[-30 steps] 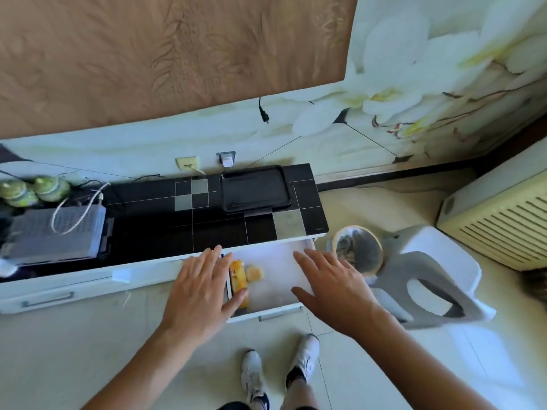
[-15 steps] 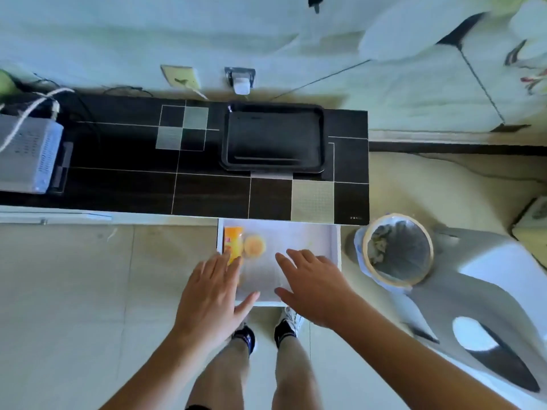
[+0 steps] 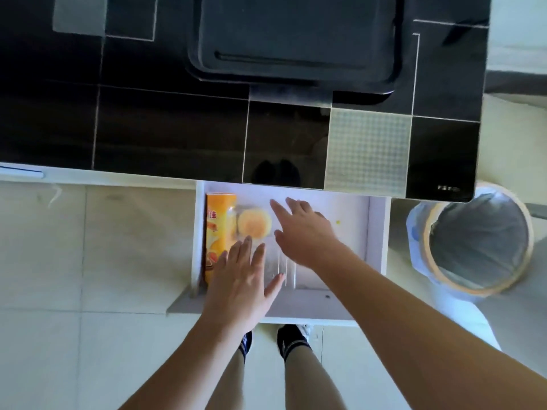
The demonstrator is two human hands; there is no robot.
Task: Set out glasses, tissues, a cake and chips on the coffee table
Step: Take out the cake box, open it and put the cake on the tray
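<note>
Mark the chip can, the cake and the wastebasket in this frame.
chip can (image 3: 220,220): head view, on its orange side, left in the drawer.
cake (image 3: 254,222): head view, on its round yellow top.
wastebasket (image 3: 426,241): head view, on its tan rim, left edge.

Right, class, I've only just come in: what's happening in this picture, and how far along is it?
A person stands over an open white drawer pulled out from under a black cabinet top. Inside lie an orange chips tube along the left wall and, beside it, a small round cake in clear wrapping. Both hands reach in with fingers straight: the left hand over the tube's near end, the right hand just right of the cake. Neither grips anything yet. A lined bin stands to the right.
</note>
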